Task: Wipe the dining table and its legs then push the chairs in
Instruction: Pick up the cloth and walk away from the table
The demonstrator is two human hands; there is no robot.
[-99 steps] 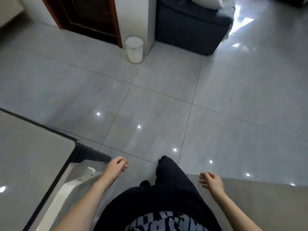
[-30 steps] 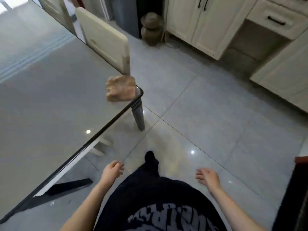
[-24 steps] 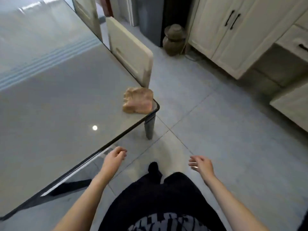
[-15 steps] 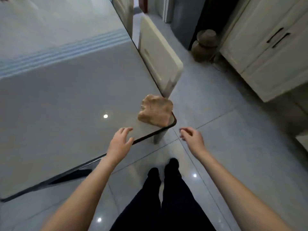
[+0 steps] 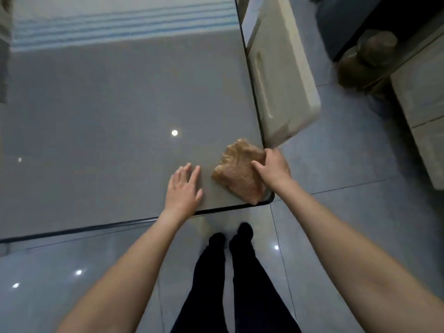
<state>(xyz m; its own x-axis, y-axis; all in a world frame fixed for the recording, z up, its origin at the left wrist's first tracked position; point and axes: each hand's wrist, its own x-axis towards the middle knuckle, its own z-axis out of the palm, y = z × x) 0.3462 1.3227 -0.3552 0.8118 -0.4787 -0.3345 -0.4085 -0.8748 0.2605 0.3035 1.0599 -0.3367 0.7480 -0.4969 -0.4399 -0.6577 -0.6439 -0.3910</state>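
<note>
A crumpled tan cloth (image 5: 236, 170) lies on the near right corner of the glossy grey dining table (image 5: 108, 111). My right hand (image 5: 272, 167) rests on the cloth's right side, fingers curling onto it. My left hand (image 5: 183, 188) lies flat and open on the tabletop just left of the cloth, fingers spread. A cream chair (image 5: 281, 75) stands against the table's right edge, its back right beside the cloth corner.
A dark round jar (image 5: 367, 56) stands on the floor at the upper right beside cream cabinets (image 5: 422, 99). My dark trouser legs and feet (image 5: 230, 260) stand on the grey tiled floor below the table's near edge.
I turned and walked to the table corner. Both hands rose from my sides; the right has landed on the cloth and the left has come down flat on the tabletop.
</note>
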